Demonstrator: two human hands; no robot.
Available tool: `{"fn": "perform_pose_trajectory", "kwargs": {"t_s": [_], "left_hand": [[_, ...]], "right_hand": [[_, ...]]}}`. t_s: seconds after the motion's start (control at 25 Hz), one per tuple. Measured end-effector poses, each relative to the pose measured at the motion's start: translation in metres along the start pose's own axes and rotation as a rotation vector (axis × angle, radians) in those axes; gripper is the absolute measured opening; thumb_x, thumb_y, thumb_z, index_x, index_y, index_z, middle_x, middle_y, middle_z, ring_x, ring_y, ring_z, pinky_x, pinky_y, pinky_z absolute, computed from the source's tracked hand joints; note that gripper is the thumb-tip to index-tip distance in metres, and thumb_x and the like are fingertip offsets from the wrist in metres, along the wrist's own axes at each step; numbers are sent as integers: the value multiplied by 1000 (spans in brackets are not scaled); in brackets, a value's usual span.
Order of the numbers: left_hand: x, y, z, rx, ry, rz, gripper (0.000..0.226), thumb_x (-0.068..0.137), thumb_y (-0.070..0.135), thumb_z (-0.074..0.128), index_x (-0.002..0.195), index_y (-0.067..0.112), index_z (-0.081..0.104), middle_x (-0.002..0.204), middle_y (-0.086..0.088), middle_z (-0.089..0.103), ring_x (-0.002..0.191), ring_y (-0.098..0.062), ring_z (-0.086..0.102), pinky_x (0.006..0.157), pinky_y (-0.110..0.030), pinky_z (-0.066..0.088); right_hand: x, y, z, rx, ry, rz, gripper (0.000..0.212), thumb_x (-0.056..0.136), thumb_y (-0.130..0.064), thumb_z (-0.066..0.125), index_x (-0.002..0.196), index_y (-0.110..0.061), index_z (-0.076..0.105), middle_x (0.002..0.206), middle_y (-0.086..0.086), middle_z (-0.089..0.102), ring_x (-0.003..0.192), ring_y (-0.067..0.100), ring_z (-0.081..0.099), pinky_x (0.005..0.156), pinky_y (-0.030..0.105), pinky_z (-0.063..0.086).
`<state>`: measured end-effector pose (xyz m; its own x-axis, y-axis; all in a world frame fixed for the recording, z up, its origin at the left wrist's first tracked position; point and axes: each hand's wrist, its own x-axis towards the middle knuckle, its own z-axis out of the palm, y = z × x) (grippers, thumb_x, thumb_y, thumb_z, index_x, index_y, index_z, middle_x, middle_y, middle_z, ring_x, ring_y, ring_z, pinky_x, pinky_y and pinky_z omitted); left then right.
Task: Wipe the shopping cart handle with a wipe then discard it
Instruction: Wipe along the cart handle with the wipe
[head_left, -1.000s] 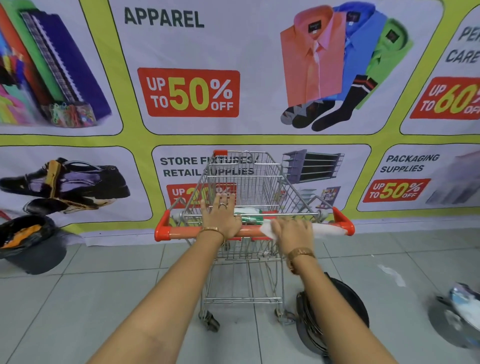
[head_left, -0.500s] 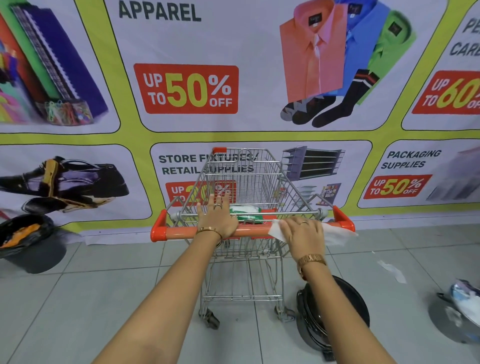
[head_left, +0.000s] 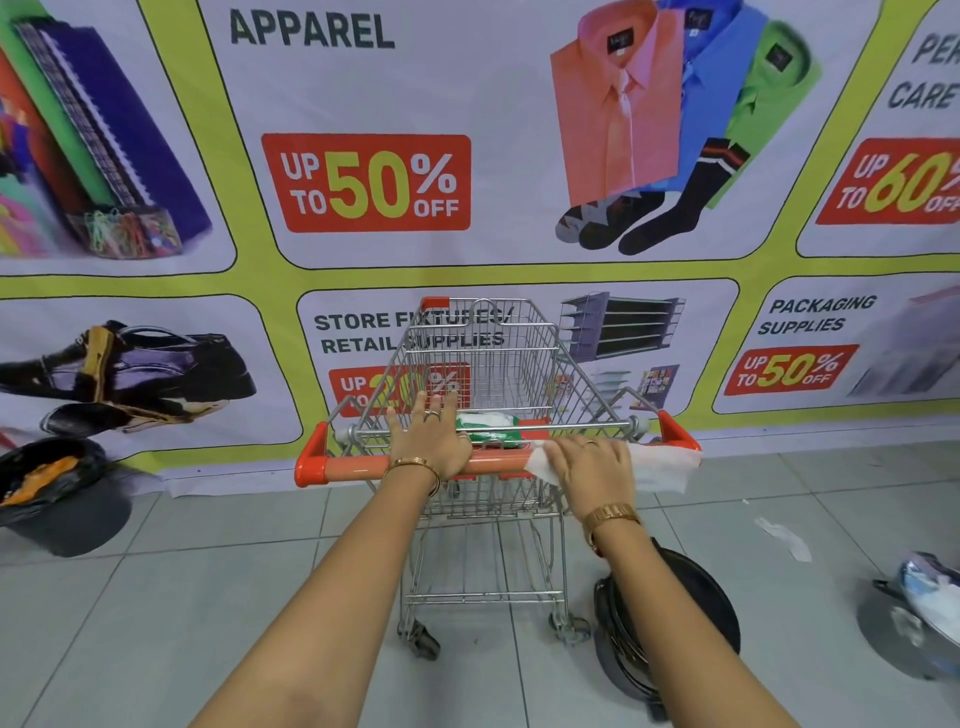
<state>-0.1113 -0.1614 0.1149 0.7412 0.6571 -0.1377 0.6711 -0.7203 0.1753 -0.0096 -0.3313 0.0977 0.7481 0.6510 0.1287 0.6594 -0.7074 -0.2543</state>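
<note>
A small wire shopping cart (head_left: 483, 358) stands in front of me with an orange handle (head_left: 353, 466) running left to right. My left hand (head_left: 428, 441) rests flat on the middle of the handle, fingers spread over the bar. My right hand (head_left: 592, 470) presses a white wipe (head_left: 662, 467) onto the right half of the handle; the wipe drapes over the bar and covers its right end. A green and white wipes pack (head_left: 485, 423) lies in the cart's child seat behind the handle.
A black-lined bin (head_left: 57, 499) with orange waste stands at the left by the banner wall. A black round bin (head_left: 670, 618) sits on the floor under my right arm. A scrap of white paper (head_left: 784, 538) and a grey bin (head_left: 914, 618) are at the right.
My right hand has slid the wipe to the right along the handle, from near the middle toward the right end. My left hand has stayed on the handle.
</note>
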Motion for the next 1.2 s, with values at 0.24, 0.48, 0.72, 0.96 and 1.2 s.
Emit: {"fn": "perform_pose_trajectory", "kwargs": {"t_s": [0.24, 0.48, 0.72, 0.96, 1.2], "left_hand": [[2, 3, 5, 32, 28, 23, 63, 92, 36, 27, 149, 25, 1, 160, -1, 9, 148, -21, -3, 115, -58, -6], [1, -2, -1, 22, 4, 44, 61, 94, 35, 25, 149, 25, 2, 161, 0, 5, 148, -20, -5, 115, -58, -6], [1, 8, 3, 51, -1, 48, 60, 93, 36, 24, 149, 28, 4, 161, 1, 5, 148, -20, -5, 114, -58, -10], [3, -1, 3, 30, -6, 43, 63, 92, 37, 26, 149, 24, 3, 161, 0, 3, 147, -21, -6, 114, -60, -8], [5, 1, 5, 59, 2, 38, 62, 91, 38, 26, 149, 25, 7, 160, -1, 7, 148, -21, -5, 114, -59, -10]], "right_hand": [[-3, -65, 11, 22, -85, -96, 39, 97, -41, 25, 116, -28, 56, 122, -1, 63, 118, 24, 47, 105, 47, 19], [1, 16, -16, -82, -52, 51, 29, 96, -28, 31, 106, -18, 57, 108, 2, 66, 106, 23, 54, 98, 36, 35], [10, -29, -7, -29, -33, 95, 29, 96, -23, 34, 102, -13, 59, 96, 8, 68, 96, 25, 57, 91, 37, 39], [7, 23, -13, 67, -24, 118, 19, 95, -20, 42, 98, -11, 58, 86, 4, 64, 82, 22, 56, 86, 35, 44], [11, 2, -7, 47, -19, 189, 18, 92, -22, 44, 100, -12, 57, 97, 8, 67, 95, 25, 57, 89, 34, 41]]}}
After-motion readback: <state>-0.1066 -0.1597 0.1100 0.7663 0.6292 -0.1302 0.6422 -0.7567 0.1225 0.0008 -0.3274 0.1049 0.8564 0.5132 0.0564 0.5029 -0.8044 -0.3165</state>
